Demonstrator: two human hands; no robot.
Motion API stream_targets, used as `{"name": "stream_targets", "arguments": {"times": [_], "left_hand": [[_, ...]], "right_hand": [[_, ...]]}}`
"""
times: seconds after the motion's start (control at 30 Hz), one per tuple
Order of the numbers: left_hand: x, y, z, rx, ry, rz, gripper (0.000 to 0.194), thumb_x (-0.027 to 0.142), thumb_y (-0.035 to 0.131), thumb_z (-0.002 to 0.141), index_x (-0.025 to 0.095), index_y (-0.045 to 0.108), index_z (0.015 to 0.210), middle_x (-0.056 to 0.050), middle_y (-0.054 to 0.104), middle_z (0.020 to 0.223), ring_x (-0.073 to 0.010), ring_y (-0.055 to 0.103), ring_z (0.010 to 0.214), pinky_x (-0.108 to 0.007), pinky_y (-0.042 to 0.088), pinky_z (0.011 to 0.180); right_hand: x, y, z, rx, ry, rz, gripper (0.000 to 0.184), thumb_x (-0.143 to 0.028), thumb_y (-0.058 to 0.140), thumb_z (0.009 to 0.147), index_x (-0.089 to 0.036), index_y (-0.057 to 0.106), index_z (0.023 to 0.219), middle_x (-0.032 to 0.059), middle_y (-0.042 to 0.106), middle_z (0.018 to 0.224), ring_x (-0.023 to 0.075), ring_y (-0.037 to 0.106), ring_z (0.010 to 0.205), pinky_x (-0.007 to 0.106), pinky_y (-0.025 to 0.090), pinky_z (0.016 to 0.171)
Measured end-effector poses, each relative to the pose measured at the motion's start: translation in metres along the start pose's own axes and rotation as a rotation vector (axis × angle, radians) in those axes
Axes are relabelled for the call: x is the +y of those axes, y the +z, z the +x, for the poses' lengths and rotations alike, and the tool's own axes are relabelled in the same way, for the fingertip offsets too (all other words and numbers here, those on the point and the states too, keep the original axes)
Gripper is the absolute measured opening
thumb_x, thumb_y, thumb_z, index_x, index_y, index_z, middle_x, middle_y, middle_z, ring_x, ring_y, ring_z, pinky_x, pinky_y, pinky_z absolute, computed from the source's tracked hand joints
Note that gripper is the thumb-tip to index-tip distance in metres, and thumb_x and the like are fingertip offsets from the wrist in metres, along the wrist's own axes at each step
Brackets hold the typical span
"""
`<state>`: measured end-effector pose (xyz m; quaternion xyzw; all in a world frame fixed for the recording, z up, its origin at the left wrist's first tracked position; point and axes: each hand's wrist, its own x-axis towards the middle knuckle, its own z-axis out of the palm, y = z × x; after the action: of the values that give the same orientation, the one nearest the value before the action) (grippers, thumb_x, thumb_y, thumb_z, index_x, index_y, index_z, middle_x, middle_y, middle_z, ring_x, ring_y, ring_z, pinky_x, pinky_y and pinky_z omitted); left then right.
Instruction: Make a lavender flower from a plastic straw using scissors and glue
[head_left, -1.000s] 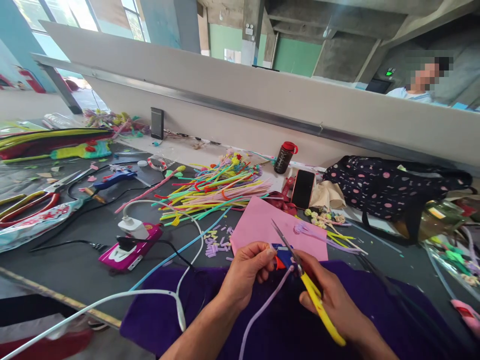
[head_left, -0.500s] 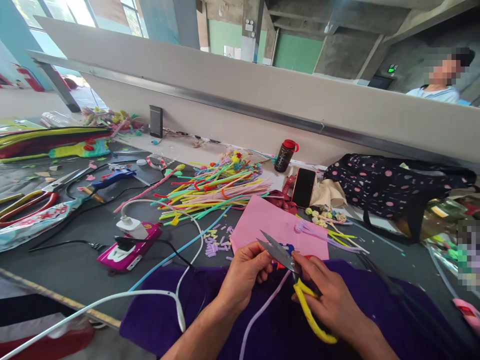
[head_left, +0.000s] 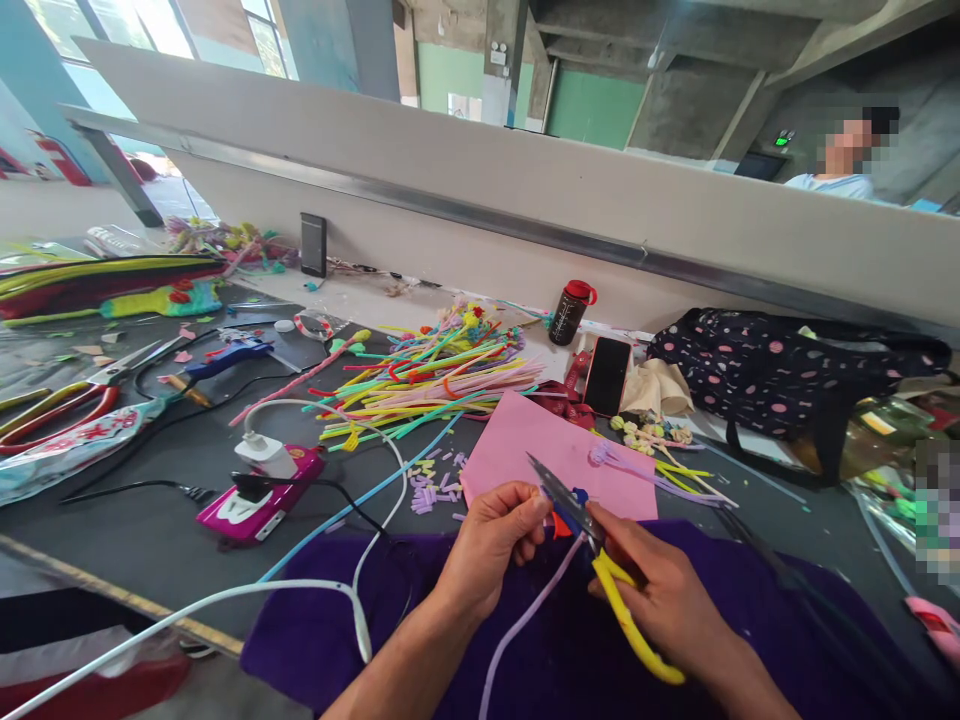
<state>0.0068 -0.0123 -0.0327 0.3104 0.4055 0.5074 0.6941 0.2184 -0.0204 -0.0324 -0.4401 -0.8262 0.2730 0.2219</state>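
- Two hands are used: the left hand (head_left: 499, 540) is pinched tightly, but what is held cannot be told.
- By the curled right hand (head_left: 652, 570), the scissors (head_left: 609, 585) are gripped, partly over the pink sheet (head_left: 510, 440).
- Compared with half a second ago, the blades (head_left: 559, 492) look closer together; a snip is perhaps being made near the purple stem (head_left: 508, 635).

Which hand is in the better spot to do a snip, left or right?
Probably the right hand: it already holds the yellow-handled scissors, with the blades close to the left hand. The left is pinched, thumb to finger; I can't tell what's in it.
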Motion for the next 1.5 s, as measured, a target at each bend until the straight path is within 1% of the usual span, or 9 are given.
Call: {"name": "stream_targets", "arguments": {"times": [0.13, 0.23, 0.33, 0.5, 0.63, 0.9, 1.17, 1.37, 1.5], "left_hand": [[0.002, -0.001, 0.001, -0.016, -0.016, -0.049, 0.023, 0.033, 0.064, 0.075, 0.015, 0.053, 0.066, 0.005, 0.051, 0.049, -0.0019, 0.038, 0.036, -0.015, 0.022, 0.038], [0.001, -0.002, 0.001, -0.028, 0.002, -0.069, 0.024, 0.033, 0.063, 0.076, 0.015, 0.053, 0.065, 0.005, 0.051, 0.049, -0.0019, 0.038, 0.036, -0.016, 0.022, 0.038], [-0.001, -0.003, 0.002, -0.022, 0.016, -0.068, 0.024, 0.032, 0.064, 0.075, 0.015, 0.053, 0.064, 0.005, 0.050, 0.048, -0.0020, 0.038, 0.036, -0.015, 0.022, 0.038], [-0.003, -0.003, 0.002, -0.015, 0.025, -0.051, 0.022, 0.032, 0.065, 0.075, 0.014, 0.054, 0.066, 0.005, 0.051, 0.047, -0.0021, 0.038, 0.036, -0.015, 0.023, 0.038], [-0.001, -0.002, 0.002, -0.004, 0.021, -0.070, 0.023, 0.031, 0.065, 0.074, 0.015, 0.052, 0.064, 0.005, 0.051, 0.048, -0.0024, 0.038, 0.036, -0.015, 0.023, 0.038], [-0.001, 0.000, 0.003, 0.005, 0.027, -0.052, 0.025, 0.032, 0.064, 0.075, 0.015, 0.050, 0.062, 0.005, 0.051, 0.049, -0.0024, 0.038, 0.037, -0.015, 0.023, 0.038], [-0.001, 0.002, 0.005, 0.031, 0.013, -0.025, 0.023, 0.031, 0.064, 0.074, 0.015, 0.051, 0.064, 0.005, 0.051, 0.049, -0.0021, 0.039, 0.037, -0.015, 0.023, 0.038], [0.004, 0.006, 0.004, 0.047, 0.005, -0.031, 0.022, 0.031, 0.066, 0.072, 0.015, 0.052, 0.065, 0.005, 0.052, 0.049, -0.0022, 0.040, 0.036, -0.015, 0.022, 0.037], [0.006, 0.009, 0.000, 0.045, 0.012, -0.049, 0.019, 0.029, 0.067, 0.071, 0.015, 0.054, 0.067, 0.005, 0.052, 0.048, -0.0030, 0.040, 0.036, -0.015, 0.024, 0.037]], "right_hand": [[-0.009, -0.006, 0.000, -0.039, 0.124, 0.082, 0.057, -0.024, 0.057, 0.080, -0.024, 0.035, 0.132, 0.0015, 0.060, 0.092, 0.0165, 0.057, 0.076, 0.028, 0.047, 0.071], [-0.013, -0.006, 0.000, -0.085, 0.134, 0.041, 0.067, -0.016, 0.062, 0.070, -0.026, 0.036, 0.131, -0.0007, 0.058, 0.090, 0.0144, 0.053, 0.067, 0.026, 0.044, 0.063], [-0.013, -0.003, 0.001, -0.077, 0.086, -0.039, 0.072, -0.016, 0.067, 0.066, -0.027, 0.037, 0.130, 0.0012, 0.057, 0.100, 0.0159, 0.053, 0.074, 0.028, 0.044, 0.067], [-0.006, 0.000, 0.002, -0.033, 0.022, -0.094, 0.065, -0.022, 0.063, 0.075, -0.028, 0.036, 0.133, 0.0044, 0.057, 0.106, 0.0182, 0.056, 0.083, 0.030, 0.046, 0.073], [-0.003, 0.003, 0.001, -0.020, -0.008, -0.075, 0.060, -0.026, 0.059, 0.080, -0.026, 0.036, 0.135, 0.0067, 0.058, 0.110, 0.0194, 0.058, 0.088, 0.029, 0.048, 0.075], [-0.005, 0.008, 0.001, -0.025, -0.009, 0.051, 0.056, -0.026, 0.054, 0.084, -0.023, 0.035, 0.137, 0.0055, 0.061, 0.100, 0.0153, 0.058, 0.074, 0.027, 0.050, 0.069], [-0.004, 0.004, 0.004, -0.061, -0.016, 0.096, 0.056, -0.028, 0.055, 0.083, -0.020, 0.039, 0.136, 0.0103, 0.061, 0.113, 0.0212, 0.061, 0.093, 0.032, 0.050, 0.081], [-0.014, 0.000, 0.004, -0.092, 0.014, 0.224, 0.055, -0.030, 0.055, 0.083, -0.021, 0.039, 0.135, 0.0060, 0.062, 0.093, 0.0174, 0.059, 0.075, 0.027, 0.049, 0.068], [-0.018, -0.002, 0.002, -0.165, 0.051, 0.398, 0.052, -0.027, 0.054, 0.082, -0.023, 0.039, 0.132, -0.0032, 0.050, 0.073, 0.0105, 0.045, 0.059, 0.019, 0.040, 0.054]]}}
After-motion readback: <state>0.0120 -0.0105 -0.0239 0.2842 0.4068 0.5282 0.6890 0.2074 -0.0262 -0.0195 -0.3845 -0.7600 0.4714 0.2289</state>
